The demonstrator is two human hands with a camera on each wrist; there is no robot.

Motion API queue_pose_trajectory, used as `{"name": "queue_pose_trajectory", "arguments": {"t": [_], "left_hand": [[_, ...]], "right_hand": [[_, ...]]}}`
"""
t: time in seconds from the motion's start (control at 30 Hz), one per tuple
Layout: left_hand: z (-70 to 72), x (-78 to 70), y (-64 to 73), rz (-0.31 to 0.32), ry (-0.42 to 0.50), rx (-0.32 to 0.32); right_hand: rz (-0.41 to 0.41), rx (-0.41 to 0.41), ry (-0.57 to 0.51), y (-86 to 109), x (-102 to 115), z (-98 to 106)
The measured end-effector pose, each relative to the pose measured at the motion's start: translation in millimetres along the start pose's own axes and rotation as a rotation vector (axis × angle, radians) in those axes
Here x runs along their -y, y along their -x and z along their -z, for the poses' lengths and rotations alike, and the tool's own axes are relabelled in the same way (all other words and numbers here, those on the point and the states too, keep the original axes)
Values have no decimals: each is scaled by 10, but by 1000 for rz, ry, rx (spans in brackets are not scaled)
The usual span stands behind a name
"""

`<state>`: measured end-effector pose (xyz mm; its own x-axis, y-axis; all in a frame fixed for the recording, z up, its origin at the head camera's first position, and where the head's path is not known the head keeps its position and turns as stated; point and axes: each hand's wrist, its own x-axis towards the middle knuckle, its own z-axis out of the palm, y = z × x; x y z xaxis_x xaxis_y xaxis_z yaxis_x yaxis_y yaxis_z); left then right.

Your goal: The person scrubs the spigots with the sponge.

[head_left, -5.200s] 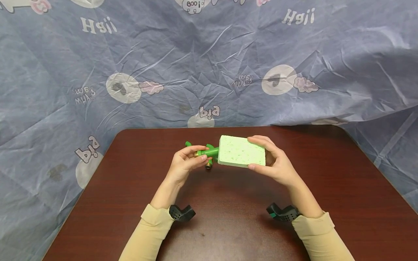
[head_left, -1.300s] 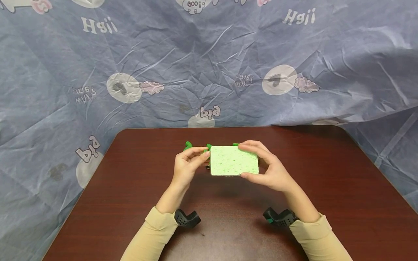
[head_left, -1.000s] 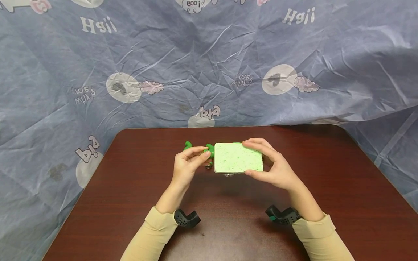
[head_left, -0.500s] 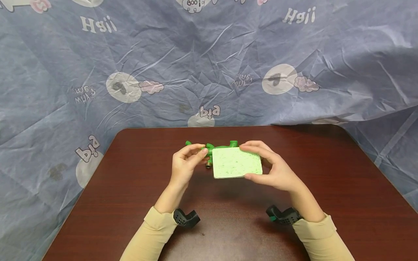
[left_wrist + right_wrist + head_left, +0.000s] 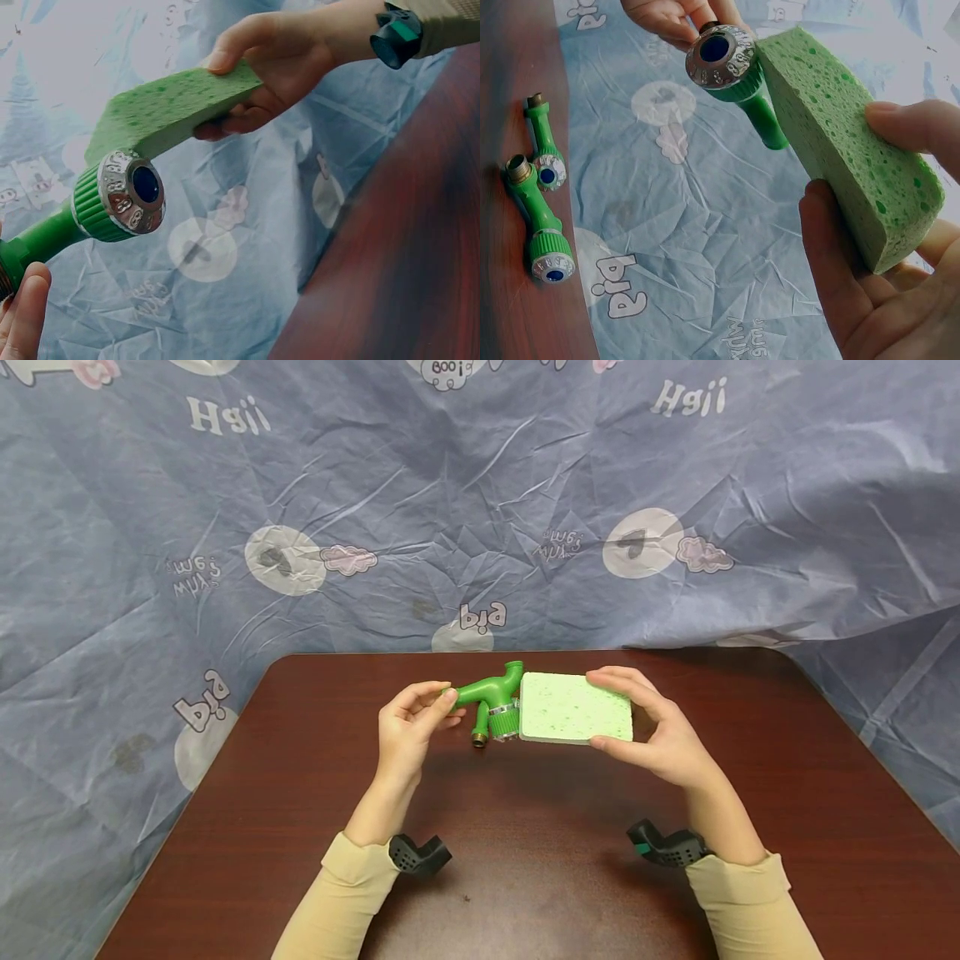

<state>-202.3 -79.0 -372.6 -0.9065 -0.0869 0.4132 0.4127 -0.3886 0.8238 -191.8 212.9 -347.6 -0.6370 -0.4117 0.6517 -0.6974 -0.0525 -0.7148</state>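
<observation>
My left hand (image 5: 405,727) pinches a green tap (image 5: 480,691) by its inlet end, above the table. The tap has a ribbed knob with a silver, blue-centred cap (image 5: 142,186), seen in the left wrist view. My right hand (image 5: 667,735) grips a thick, pale green sponge (image 5: 576,708) by its right end, thumb on one edge and fingers on the other. The sponge's left end is right against the tap's knob side; whether they touch is hard to tell. In the right wrist view the sponge (image 5: 847,142) partly covers the tap's spout side.
Two more green taps, a nearer one (image 5: 540,217) and a farther one (image 5: 543,139), lie on the dark wooden table (image 5: 540,877) beyond the hands. A blue printed cloth (image 5: 480,510) hangs behind the table. Both wrists wear black camera mounts (image 5: 667,845).
The sponge has moved right and up off the front of the tap, which now shows its spout and knob. My left hand has shifted slightly left and up with the tap.
</observation>
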Motion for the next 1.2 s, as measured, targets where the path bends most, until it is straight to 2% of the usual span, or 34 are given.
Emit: {"name": "queue_pose_trajectory", "arguments": {"t": [0.17,0.37,0.5,0.73,0.97,1.1,1.2], "left_hand": [[29,-29,-14,-20,8,-12],[15,-38,-3,-6,18,25],[7,-52,3,-8,23,26],[12,-73,7,-9,30,30],[6,-80,16,10,28,70],[7,-85,23,24,16,100],[11,-93,23,24,12,100]], "right_hand": [[3,52,38,4,-5,-5],[21,97,-46,11,-12,-12],[18,136,-68,18,-16,1],[39,121,-4,18,-21,39],[51,186,16,29,-19,56],[53,193,22,37,-13,83],[60,192,36,34,-7,102]]}}
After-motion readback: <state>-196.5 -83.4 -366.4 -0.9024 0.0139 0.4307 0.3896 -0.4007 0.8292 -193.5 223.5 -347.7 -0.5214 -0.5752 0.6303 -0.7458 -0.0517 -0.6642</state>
